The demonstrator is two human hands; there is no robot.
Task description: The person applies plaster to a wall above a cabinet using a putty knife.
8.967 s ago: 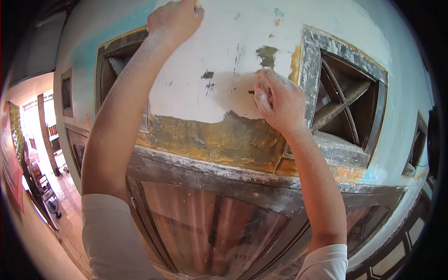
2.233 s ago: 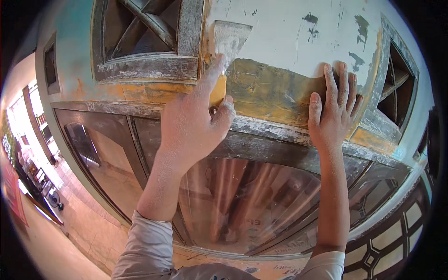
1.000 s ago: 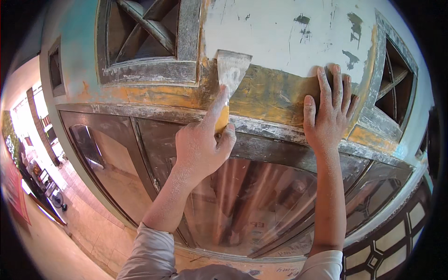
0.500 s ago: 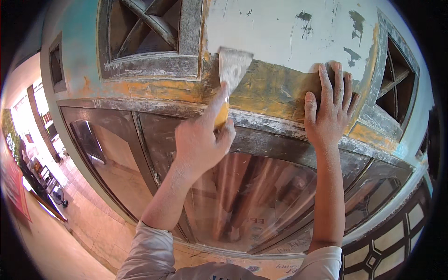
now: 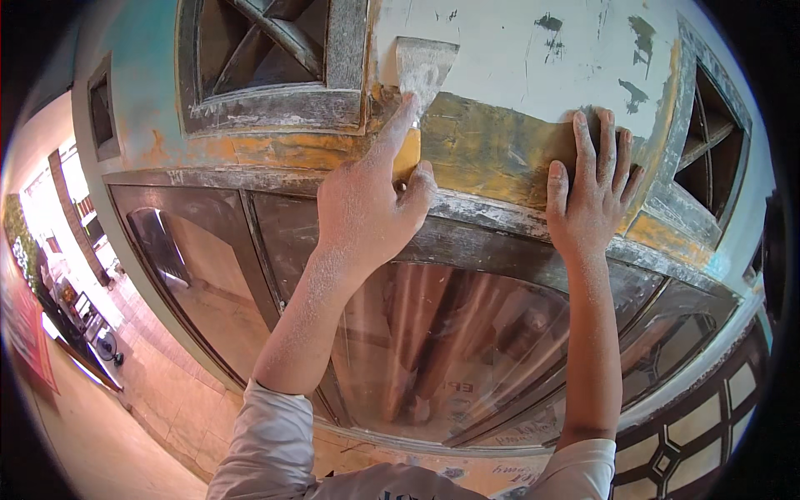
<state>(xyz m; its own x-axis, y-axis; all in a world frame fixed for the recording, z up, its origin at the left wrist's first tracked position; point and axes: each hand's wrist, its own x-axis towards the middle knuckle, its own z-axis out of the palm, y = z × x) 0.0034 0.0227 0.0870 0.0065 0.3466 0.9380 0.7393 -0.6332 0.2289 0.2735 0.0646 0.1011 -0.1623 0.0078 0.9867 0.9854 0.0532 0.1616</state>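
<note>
While gripped, scraper [image 5: 423, 71] looks dusty — blade whitened.

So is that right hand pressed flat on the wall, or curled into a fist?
Flat: the right hand lies open, fingers spread, on the bare yellow-brown wall patch.

A red banner-like sign [image 5: 25, 325] at the far left edge, partly cut off.
</note>
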